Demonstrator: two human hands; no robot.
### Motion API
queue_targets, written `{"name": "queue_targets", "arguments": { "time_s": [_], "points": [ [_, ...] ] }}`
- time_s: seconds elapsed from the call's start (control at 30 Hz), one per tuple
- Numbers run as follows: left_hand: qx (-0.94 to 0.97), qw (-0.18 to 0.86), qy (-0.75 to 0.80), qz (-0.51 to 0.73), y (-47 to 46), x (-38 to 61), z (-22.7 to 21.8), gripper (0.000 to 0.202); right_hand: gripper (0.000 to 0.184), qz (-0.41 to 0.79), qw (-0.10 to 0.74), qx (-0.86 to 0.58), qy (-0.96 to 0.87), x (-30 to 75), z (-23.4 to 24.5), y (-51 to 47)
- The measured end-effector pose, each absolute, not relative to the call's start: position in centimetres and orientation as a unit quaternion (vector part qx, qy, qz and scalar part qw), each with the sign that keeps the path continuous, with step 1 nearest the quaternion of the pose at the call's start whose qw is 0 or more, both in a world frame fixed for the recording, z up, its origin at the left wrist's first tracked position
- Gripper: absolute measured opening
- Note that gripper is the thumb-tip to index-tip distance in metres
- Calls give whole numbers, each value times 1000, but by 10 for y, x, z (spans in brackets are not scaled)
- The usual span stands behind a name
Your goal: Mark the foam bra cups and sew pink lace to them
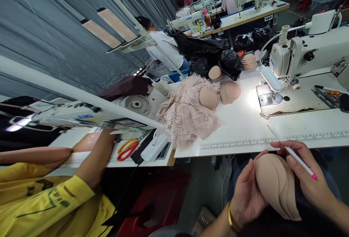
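Note:
A small stack of beige bra cups point(272, 182) sits over my lap, just below the table's front edge. My left hand point(249, 195) cradles it from the left, fingers curled behind it. My right hand point(309, 173) grips a slim white pen point(296, 157) with a pink end, its tip pointing up and left over the table. The right fingers also rest near the stack's upper right edge. Behind, more bra cups point(230, 92) lie on the white table, and one bra cup point(209, 97) rests on a heap of pale pink lace point(188, 117).
A sewing machine point(297, 58) stands at the right, with tweezers and tools point(325, 97) beside it. A ruler strip point(272, 141) runs along the table's front. At left, a co-worker in a yellow shirt point(54, 197) works near orange-and-red scissors point(127, 149). Black plastic bags point(230, 64) lie behind.

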State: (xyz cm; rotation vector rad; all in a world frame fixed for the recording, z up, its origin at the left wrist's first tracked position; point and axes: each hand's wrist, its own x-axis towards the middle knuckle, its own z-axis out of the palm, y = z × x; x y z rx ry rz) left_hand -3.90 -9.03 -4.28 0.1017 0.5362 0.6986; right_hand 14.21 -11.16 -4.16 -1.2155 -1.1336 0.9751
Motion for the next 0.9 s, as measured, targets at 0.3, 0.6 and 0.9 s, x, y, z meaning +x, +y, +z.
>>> {"name": "queue_targets", "arguments": {
  "time_s": [0.3, 0.6, 0.9],
  "points": [
    [27, 902, 257, 345, -92, -31, -45, 58, 32, 369, 581, -525, -501, 130, -47, -116],
    [47, 895, 224, 382, -94, -35, -43, 68, 43, 344, 577, -505, -542, 132, -49, -112],
    [80, 906, 166, 380, -94, -49, -57, 63, 7, 424, 680, -494, -337, 166, -53, -122]
  ]
}}
